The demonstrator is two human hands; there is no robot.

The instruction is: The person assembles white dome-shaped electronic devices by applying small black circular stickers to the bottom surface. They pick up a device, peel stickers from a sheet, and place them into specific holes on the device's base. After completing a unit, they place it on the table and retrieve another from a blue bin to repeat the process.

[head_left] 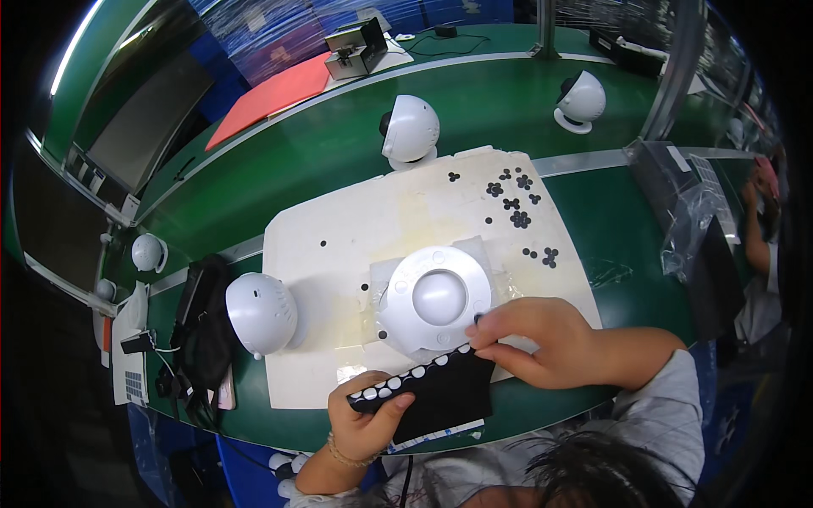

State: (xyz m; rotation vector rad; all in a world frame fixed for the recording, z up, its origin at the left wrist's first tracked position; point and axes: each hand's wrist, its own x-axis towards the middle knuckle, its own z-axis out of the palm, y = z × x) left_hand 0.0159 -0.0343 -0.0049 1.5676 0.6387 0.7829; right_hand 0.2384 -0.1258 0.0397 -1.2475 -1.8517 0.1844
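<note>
My left hand (364,426) grips a black sheet of round adhesive pads (449,396) at its left end, thumb on top. Along the sheet's folded upper edge runs a row of whitish round spots. Closed in a pinch, my right hand (542,337) holds a small black round pad (479,319) at its fingertips, close to the sheet's right end. Just beyond lies a white camera-like device (395,296), its ring-shaped base facing up and its rounded body showing through the middle. The pad is by the ring's lower right rim; whether it touches I cannot tell.
Under the device lies a cream board (330,212) scattered with loose black pads (520,219). White ball-shaped cameras stand at the left (262,314), behind (412,129) and far right (583,97). A black bag (201,330) lies left; a dark box (669,190) stands right.
</note>
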